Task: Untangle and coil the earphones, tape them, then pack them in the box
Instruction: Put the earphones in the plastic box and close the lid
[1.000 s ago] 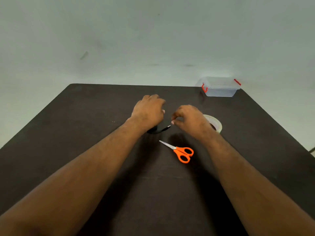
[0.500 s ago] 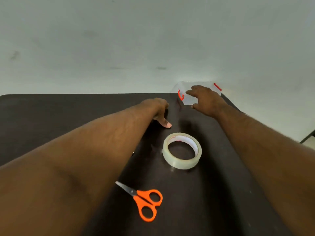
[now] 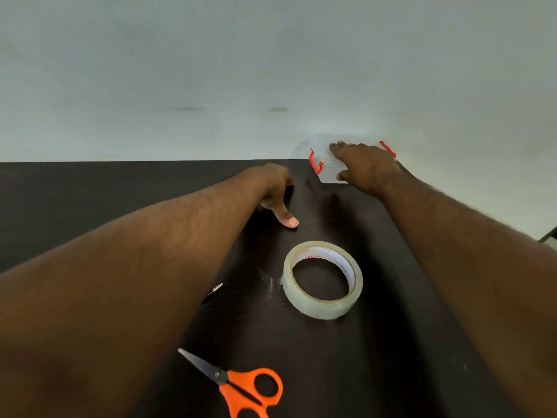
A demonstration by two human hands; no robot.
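The clear plastic box (image 3: 327,173) with red clasps stands at the table's far right corner. My right hand (image 3: 366,167) lies over its lid, fingers on top and thumb against the front wall. My left hand (image 3: 275,191) rests on the table left of the box, fingers curled under and thumb pressed flat on the surface. Of the black earphones, only the metal plug (image 3: 216,288) shows, poking out from under my left forearm; the coil is hidden. A roll of clear tape (image 3: 355,285) lies flat in the middle, with a loose end (image 3: 272,282) sticking out to its left.
Orange-handled scissors (image 3: 241,384) lie shut near the front edge, blades pointing left and away. The dark table (image 3: 90,191) ends just behind the box, against a pale wall. A dark object (image 3: 550,235) shows off the table's right edge.
My right hand left the earphones, reached to the far corner and closed over the box. My left arm stretched forward over the earphones. The view moved forward and right.
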